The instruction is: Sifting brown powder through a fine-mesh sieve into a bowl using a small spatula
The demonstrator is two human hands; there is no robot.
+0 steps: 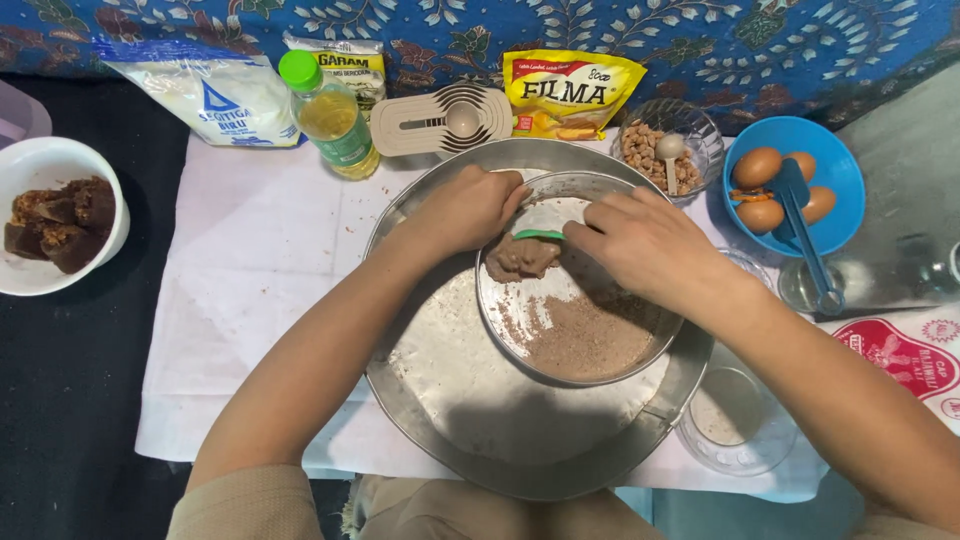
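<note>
1. Blue floral cloth point(700, 40) hangs behind a low work surface covered with a white sheet point(250, 260), and dark floor shows to the left.
2. At the middle of the sheet sits a wide metal basin point(520, 455), and a smaller round sieve point(585, 340) rests tilted inside it, toward the basin's far right.
3. The left hand point(465, 210) curls over the sieve's far rim, fingers pressed together and bent, touching a lump of brown paste point(520, 258).
4. The right hand point(640, 240) reaches in from the right; its fingertips pinch a small green scraper point(538, 235) against the same lump (how firmly cannot be told).
5. Brown powder point(590, 345) lies spread over the near part of the sieve, below the lump.
6. As I judge it, the step in hand is working the clump through the mesh; the next move would call for steady pressure while the left hand keeps the sieve from sliding.
7. Along the far edge stand a white flour bag point(215, 95), an oil bottle point(335, 115), a measuring-spoon set point(445, 120), a yellow pouch point(570, 95) and a glass bowl of nuts point(665, 150).
8. At the far right corner a blue bowl point(835, 165) holds brown eggs point(757, 167); off the left edge a white bowl point(50, 165) holds dark sugar blocks point(60, 225).
9. An empty glass bowl point(735, 430) sits at the near right, just beside the basin.
</note>
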